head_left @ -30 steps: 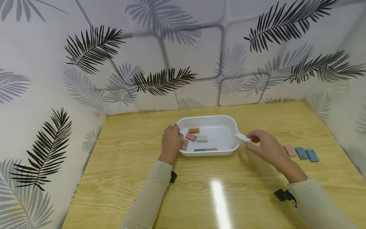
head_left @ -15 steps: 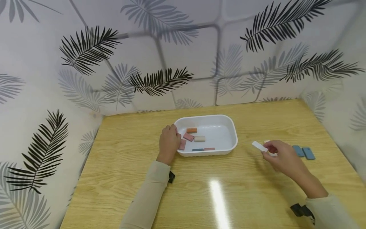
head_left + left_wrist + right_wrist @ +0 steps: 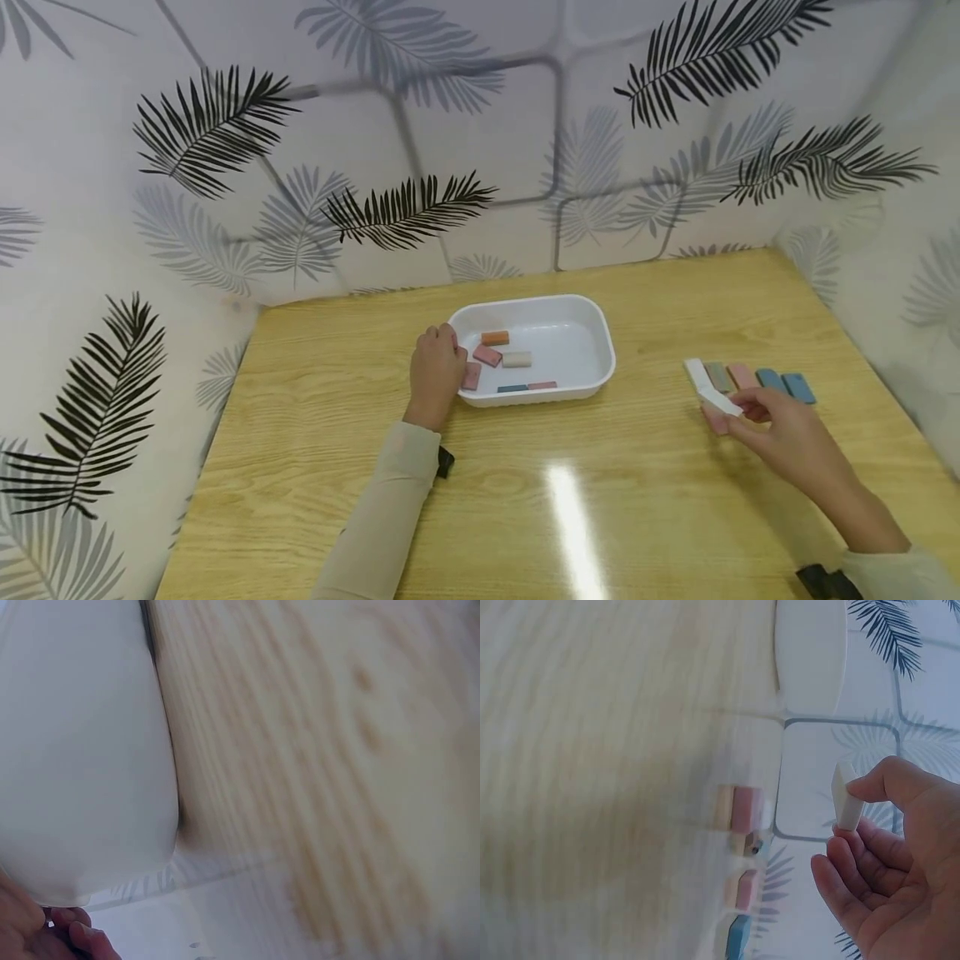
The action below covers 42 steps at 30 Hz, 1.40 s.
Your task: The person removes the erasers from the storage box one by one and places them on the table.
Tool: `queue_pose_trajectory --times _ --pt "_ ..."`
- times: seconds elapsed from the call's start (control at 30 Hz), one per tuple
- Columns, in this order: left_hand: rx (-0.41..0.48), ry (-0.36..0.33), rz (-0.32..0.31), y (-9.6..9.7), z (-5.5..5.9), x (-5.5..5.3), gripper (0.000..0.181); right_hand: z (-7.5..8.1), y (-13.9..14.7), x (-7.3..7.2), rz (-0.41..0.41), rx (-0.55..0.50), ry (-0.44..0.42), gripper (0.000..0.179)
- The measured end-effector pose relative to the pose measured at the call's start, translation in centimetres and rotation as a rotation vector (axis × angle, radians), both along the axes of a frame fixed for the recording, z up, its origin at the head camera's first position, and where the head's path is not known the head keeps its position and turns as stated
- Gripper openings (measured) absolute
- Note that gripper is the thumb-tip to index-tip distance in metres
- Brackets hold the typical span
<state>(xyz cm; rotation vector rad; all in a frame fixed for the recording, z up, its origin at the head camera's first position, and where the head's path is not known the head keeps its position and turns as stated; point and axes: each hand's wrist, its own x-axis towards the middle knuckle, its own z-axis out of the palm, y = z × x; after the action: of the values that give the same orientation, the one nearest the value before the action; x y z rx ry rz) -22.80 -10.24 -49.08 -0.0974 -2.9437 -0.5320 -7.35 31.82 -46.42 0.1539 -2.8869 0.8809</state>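
Note:
My left hand (image 3: 437, 375) grips the left end of a white plastic tray (image 3: 608, 350); in the left wrist view its fingertips show at the tray's edge. Inside the tray lie an orange eraser (image 3: 495, 338), a beige one and several pink and blue ones. Over at the right, my right hand (image 3: 798, 442) pinches a white eraser (image 3: 847, 796) between thumb and fingers, above the table. Just behind it is a row: another white eraser (image 3: 695, 373), a greyish-green eraser (image 3: 718, 377), a pink eraser (image 3: 742, 376) and two blue ones. A pink eraser (image 3: 715, 420) shows partly below the held one.
The wooden table (image 3: 570, 533) meets a leaf-patterned wall covering (image 3: 420, 125) at the back and sides. A light streak reflects on the tabletop in front of the tray.
My right hand has carried the white eraser from the tray's right rim rightward to the row on the table. The left hand keeps its hold on the tray. The head view has shifted slightly.

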Motion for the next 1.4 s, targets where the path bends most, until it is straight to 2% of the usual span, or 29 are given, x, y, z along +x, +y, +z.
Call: queue_pose_trajectory --times 0.33,0.53,0.8,1.07,1.4 --pt "0.012 -0.011 -0.002 0.1 0.3 0.1 0.012 -0.8 2.5 2.1 -0.113 0.025 -0.056 0.032" --pt "0.009 0.007 -0.004 0.0 0.3 0.1 0.013 -1.9 3.3 2.4 -0.131 0.036 -0.059 0.034" --pt "0.010 0.023 -0.010 -0.1 0.3 0.1 0.012 -2.6 2.9 1.4 -0.159 0.049 -0.017 0.030" --pt "0.024 -0.027 0.004 0.0 0.5 0.3 0.011 -3.2 2.0 0.0 -0.160 0.051 -0.091 0.036" --pt "0.020 0.028 -0.013 -0.1 0.3 0.1 0.012 -3.1 1.4 -0.3 -0.164 0.072 -0.132 0.039"
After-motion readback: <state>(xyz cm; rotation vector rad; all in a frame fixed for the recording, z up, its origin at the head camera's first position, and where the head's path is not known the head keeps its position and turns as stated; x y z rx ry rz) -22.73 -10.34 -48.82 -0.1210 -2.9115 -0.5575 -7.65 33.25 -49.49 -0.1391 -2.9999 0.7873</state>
